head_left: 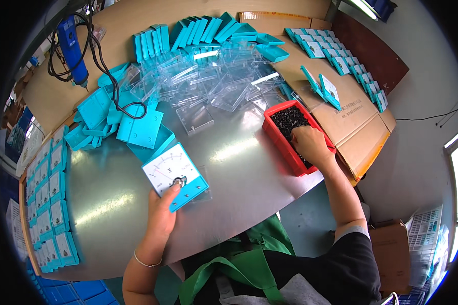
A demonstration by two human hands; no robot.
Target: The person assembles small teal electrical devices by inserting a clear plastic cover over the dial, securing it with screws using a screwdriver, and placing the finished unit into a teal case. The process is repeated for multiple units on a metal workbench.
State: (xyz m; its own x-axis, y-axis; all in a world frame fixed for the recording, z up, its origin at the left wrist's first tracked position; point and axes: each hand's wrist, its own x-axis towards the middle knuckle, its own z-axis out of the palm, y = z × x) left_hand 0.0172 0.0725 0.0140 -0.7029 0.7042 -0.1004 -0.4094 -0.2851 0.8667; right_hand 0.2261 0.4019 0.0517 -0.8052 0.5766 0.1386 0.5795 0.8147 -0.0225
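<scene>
My left hand (163,211) grips a teal panel meter (174,175) with a white dial, the thumb pressed near the round metal part at the dial's lower edge. The meter is tilted above the metal table, dial facing up. My right hand (309,142) reaches into a red bin (276,145) filled with small black parts (288,120). Its fingers are bent down among the parts, and their tips are hidden, so what they pinch does not show. Beneath the meter, a clear cover (204,185) lies on the table, partly hidden.
Clear plastic covers (196,119) heap at the table's middle back, with teal cases (147,43) behind and more at left. A blue electric screwdriver (71,48) hangs upper left. Finished-looking meters fill a left tray (48,213); others stand on cardboard (361,119) at right.
</scene>
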